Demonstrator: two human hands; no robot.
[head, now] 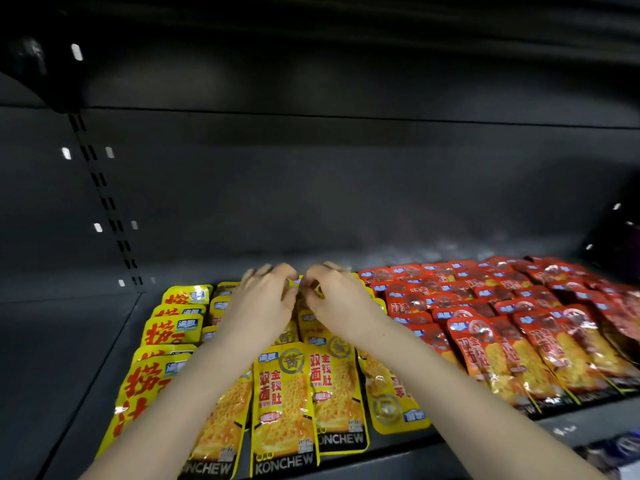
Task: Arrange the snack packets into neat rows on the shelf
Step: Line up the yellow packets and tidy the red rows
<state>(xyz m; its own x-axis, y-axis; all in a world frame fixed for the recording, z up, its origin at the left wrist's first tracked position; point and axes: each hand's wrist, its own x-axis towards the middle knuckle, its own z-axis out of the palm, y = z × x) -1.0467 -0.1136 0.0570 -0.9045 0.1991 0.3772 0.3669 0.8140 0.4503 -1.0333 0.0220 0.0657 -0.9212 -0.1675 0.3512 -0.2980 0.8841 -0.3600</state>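
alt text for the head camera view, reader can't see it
Two bare hands, left hand and right hand, meet over the back of a dark shelf, seemingly pinching one yellow packet between them. Rows of yellow packets lie left, red packets right.

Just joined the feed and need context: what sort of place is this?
Most likely a shop's retail shelving: a dark metal shelf hung on a slotted upright, stocked with many identical yellow packets and red packets laid in overlapping rows.
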